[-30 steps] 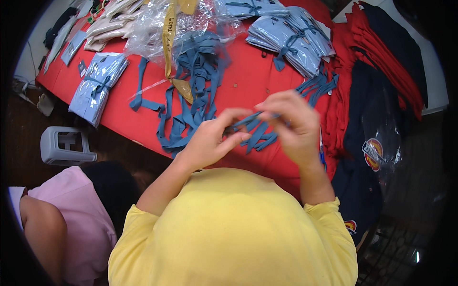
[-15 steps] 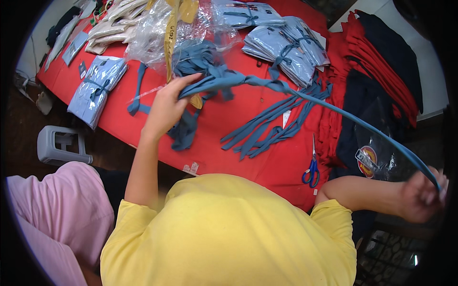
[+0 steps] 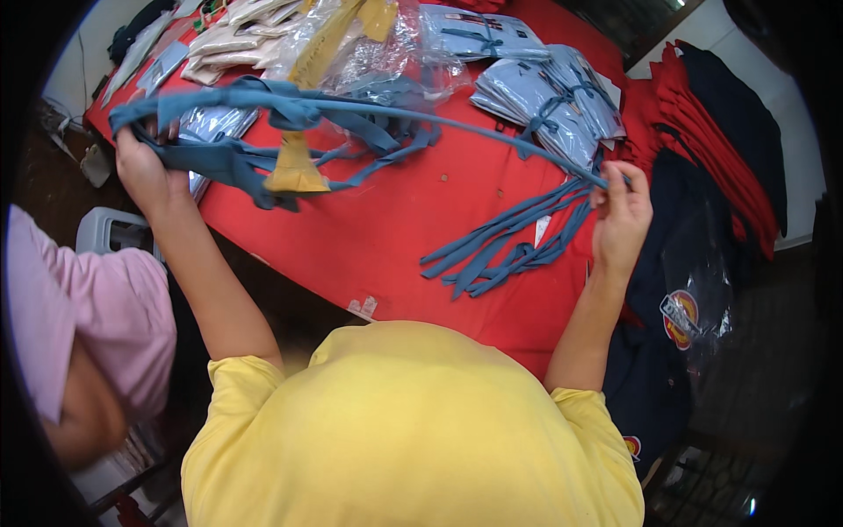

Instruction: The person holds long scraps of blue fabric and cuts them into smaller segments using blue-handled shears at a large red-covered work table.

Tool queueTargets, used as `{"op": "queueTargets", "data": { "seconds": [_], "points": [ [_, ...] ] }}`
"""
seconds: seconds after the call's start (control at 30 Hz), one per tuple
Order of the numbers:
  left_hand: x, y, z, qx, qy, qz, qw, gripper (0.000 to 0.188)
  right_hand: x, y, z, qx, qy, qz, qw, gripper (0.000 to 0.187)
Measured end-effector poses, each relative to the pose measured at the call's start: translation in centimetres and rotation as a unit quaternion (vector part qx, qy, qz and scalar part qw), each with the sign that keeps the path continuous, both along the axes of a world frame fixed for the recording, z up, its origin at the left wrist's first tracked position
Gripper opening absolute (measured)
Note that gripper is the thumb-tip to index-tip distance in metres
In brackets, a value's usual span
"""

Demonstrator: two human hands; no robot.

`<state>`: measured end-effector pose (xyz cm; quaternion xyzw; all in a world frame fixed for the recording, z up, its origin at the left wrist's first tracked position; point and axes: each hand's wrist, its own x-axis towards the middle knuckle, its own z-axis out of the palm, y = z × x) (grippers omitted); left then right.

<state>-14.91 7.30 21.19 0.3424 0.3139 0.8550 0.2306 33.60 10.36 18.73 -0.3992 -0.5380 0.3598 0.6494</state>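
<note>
A tangled bunch of blue fabric strips (image 3: 211,158) hangs from my left hand (image 3: 151,171), which is closed round it at the left of the table. From the bunch one long strip (image 3: 474,129) runs taut to the right across the table. My right hand (image 3: 622,211) pinches it near its far end. More loose blue strips (image 3: 509,246) lie on the red cloth just left of my right hand. Behind the bunch, a folded light-blue shirt in clear wrap (image 3: 215,123) is partly hidden.
Wrapped light-blue shirts tied with blue strips (image 3: 536,101) are stacked at the back of the red-covered table (image 3: 395,255). Clear plastic and a yellow tape (image 3: 351,39) lie near white bundles. Red and navy garments (image 3: 702,158) pile up at right. A person in pink (image 3: 97,307) is at left.
My left hand has moved left, lifting the strip bunch off the table. My right hand has come in from the far right, over the table. The scissors are out of sight now.
</note>
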Motion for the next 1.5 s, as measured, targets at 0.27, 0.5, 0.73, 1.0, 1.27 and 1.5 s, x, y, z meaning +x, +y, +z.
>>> {"op": "queueTargets", "data": {
  "seconds": [0.27,0.5,0.73,1.0,1.27,1.5],
  "points": [
    [-3.8,2.5,-8.2,-0.102,-0.167,0.073,0.978,0.032,8.4,2.1,-3.5,0.085,0.218,-0.164,0.958,0.014],
    [5.6,3.2,-2.6,-0.125,0.028,-0.236,0.963,0.042,-8.4,0.0,-2.0,-0.041,-0.247,0.19,0.949,0.031],
    [12.2,1.9,0.7,-0.112,0.025,-0.333,0.936,0.038,-17.4,1.1,-3.0,-0.11,-0.078,0.398,0.908,0.019],
    [3.1,2.9,-3.3,-0.092,-0.072,-0.098,0.988,0.028,-12.0,5.8,-4.4,-0.128,0.098,0.216,0.963,0.013],
    [-5.9,1.1,-6.4,-0.034,-0.152,0.033,0.987,0.026,-1.7,10.4,-4.0,-0.013,0.334,-0.084,0.939,0.018],
    [5.9,4.5,-3.6,-0.096,-0.038,-0.204,0.973,0.035,-13.0,8.2,-4.2,0.074,-0.226,0.082,0.968,0.032]
  ]
}}
